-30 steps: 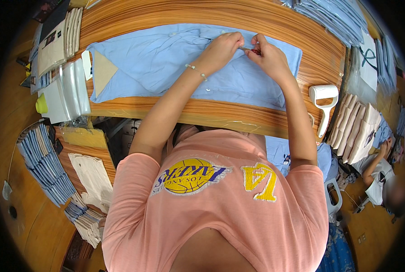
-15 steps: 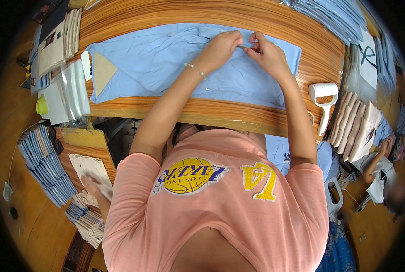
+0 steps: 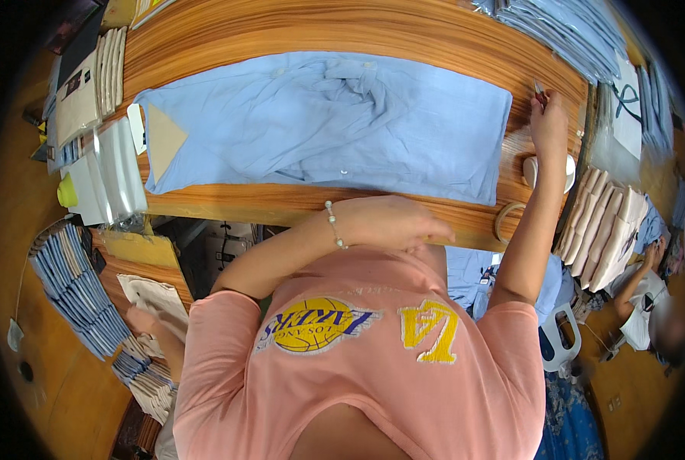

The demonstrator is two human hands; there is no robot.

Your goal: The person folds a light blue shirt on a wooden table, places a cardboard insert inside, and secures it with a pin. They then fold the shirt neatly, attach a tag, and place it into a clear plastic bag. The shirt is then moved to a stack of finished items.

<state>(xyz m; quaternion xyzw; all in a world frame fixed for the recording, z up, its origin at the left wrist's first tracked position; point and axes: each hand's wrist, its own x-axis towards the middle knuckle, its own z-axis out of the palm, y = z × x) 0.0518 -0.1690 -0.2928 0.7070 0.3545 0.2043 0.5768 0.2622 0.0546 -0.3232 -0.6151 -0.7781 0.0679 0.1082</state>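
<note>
Cloth [image 3: 312,130]: rumpled, oblong | right hand [image 3: 549,126]: pinching metal-tipped red tool [image 3: 541,96] | left hand [image 3: 394,222]: fingers apart

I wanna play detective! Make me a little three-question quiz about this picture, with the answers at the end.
1. Which hand holds the small red tool?
2. True or false: the tan ring lies on top of the blue garment.
3. Fill in: the beaded bracelet is on the person's ____ wrist.

Key:
1. The right hand.
2. False: the tan ring lies on the wooden table, beside the blue garment.
3. Left.
</note>
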